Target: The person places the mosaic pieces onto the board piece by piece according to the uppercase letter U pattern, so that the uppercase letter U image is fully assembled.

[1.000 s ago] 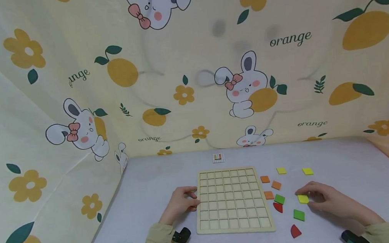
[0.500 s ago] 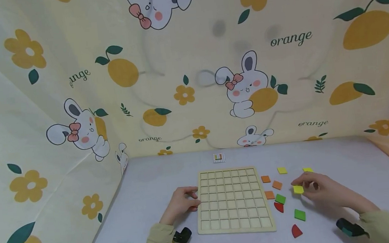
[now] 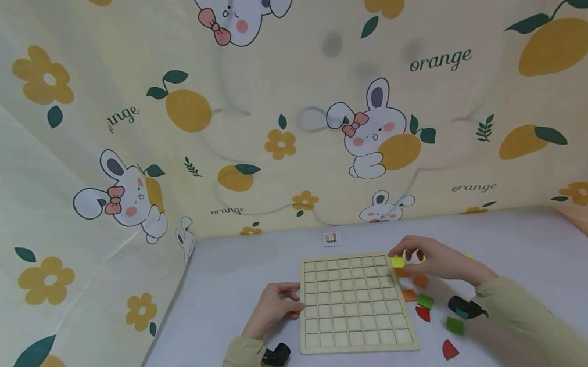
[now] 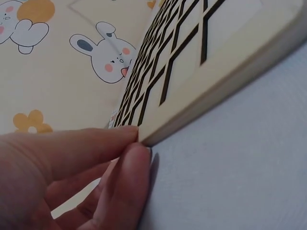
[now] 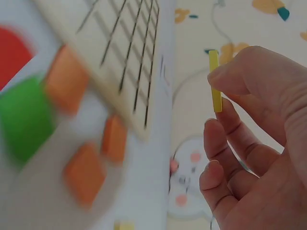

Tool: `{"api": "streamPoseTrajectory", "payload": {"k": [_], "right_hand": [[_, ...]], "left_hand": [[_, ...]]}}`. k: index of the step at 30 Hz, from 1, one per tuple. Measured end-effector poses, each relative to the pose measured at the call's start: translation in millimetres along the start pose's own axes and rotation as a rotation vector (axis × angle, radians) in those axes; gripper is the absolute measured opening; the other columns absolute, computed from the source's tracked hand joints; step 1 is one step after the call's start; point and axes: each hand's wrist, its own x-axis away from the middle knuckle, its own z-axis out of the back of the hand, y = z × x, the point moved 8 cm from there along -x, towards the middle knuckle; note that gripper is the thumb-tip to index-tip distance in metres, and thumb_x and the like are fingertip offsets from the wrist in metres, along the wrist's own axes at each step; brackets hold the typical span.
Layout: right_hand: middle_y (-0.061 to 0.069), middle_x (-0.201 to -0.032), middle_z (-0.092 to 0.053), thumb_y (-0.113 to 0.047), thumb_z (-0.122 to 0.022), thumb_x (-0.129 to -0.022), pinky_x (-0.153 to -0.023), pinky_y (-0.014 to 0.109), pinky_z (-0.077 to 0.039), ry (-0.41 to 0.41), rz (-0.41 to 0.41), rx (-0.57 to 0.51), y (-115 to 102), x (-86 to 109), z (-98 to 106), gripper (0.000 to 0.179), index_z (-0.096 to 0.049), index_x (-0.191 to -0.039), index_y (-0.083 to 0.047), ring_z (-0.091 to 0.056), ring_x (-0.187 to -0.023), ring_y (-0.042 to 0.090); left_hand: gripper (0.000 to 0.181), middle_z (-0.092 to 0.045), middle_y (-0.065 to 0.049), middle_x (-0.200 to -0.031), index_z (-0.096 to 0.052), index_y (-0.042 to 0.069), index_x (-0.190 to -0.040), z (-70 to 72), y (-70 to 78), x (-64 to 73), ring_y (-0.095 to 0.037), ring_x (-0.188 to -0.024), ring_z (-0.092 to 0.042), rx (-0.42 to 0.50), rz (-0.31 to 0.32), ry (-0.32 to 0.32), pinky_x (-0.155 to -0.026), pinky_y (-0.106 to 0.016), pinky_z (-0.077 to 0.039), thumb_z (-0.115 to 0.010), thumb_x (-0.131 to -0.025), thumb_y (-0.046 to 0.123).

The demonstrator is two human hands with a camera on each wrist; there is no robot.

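Observation:
A pale wooden grid board (image 3: 361, 351) lies flat on the white table. My left hand (image 3: 276, 308) holds its left edge; the left wrist view shows thumb and forefinger together at the board's rim (image 4: 192, 108). Between thumb and fingertips, my right hand (image 3: 434, 260) pinches a yellow square tile (image 3: 398, 262), just above the board's far right corner. The right wrist view catches this yellow tile (image 5: 215, 81) edge-on, raised off the table. No tile lies in the board's cells.
Right of the board lie orange tiles (image 3: 409, 295), green squares (image 3: 455, 325) and red quarter-round pieces (image 3: 449, 349). Other yellow tiles (image 3: 469, 256) are partly hidden behind the right hand. A small printed card (image 3: 333, 239) lies beyond the board. A patterned cloth (image 3: 275, 92) hangs behind.
My right hand has lifted the yellow tile from the right side of the table and carried it left and away to the board's far right corner. The left hand stays on the board's edge.

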Motion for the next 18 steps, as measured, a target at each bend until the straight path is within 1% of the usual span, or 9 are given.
{"api": "streamPoseTrajectory", "payload": {"k": [3, 6, 10, 13, 18], "right_hand": [[-0.004, -0.103, -0.061, -0.008, -0.068, -0.088, -0.071, 0.026, -0.046, -0.011, 0.047, -0.031, -10, -19.4, -11, 0.03, -0.065, -0.117, -0.015, -0.051, -0.089, 0.02], [-0.001, -0.105, -0.062, -0.006, -0.066, -0.088, -0.068, 0.026, -0.046, -0.034, 0.107, -0.082, -19, -37.5, -28, 0.03, -0.065, -0.117, -0.013, -0.052, -0.088, 0.021], [0.004, -0.108, -0.061, -0.003, -0.064, -0.089, -0.065, 0.027, -0.046, -0.068, 0.171, -0.153, -28, -55.1, -53, 0.03, -0.063, -0.119, -0.005, -0.054, -0.085, 0.022], [0.004, -0.108, -0.061, -0.002, -0.063, -0.09, -0.063, 0.026, -0.045, -0.086, 0.188, -0.18, -33, -65.7, -71, 0.03, -0.063, -0.119, -0.003, -0.054, -0.084, 0.021], [0.003, -0.106, -0.06, -0.001, -0.062, -0.089, -0.062, 0.024, -0.045, -0.101, 0.183, -0.194, -40, -81.7, -94, 0.029, -0.064, -0.118, -0.004, -0.053, -0.08, 0.017]], "left_hand": [[0.05, -0.059, -0.011, -0.087, -0.061, -0.004, -0.123, -0.6, -2.5, -2.0, -0.015, -0.061, -0.064, 0.022, 0.007, -0.004, -0.054, -0.029, -0.058, -0.077, -0.075, -0.004], [0.05, -0.06, -0.011, -0.086, -0.062, -0.002, -0.122, 0.1, -7.5, -3.9, -0.015, -0.061, -0.064, 0.046, 0.02, -0.005, -0.055, -0.029, -0.058, -0.078, -0.075, -0.003], [0.049, -0.06, -0.01, -0.086, -0.064, -0.001, -0.12, 1.2, -10.6, -5.7, -0.015, -0.061, -0.065, 0.063, 0.026, -0.01, -0.055, -0.028, -0.058, -0.079, -0.074, -0.001], [0.048, -0.061, -0.01, -0.085, -0.064, -0.001, -0.12, 2.2, -10.7, -5.5, -0.015, -0.061, -0.065, 0.063, 0.029, -0.011, -0.055, -0.028, -0.058, -0.079, -0.074, -0.002], [0.049, -0.061, -0.009, -0.085, -0.064, -0.001, -0.12, 4.0, -7.1, -3.9, -0.016, -0.062, -0.066, 0.059, 0.025, -0.013, -0.056, -0.028, -0.058, -0.079, -0.074, -0.002]]}}
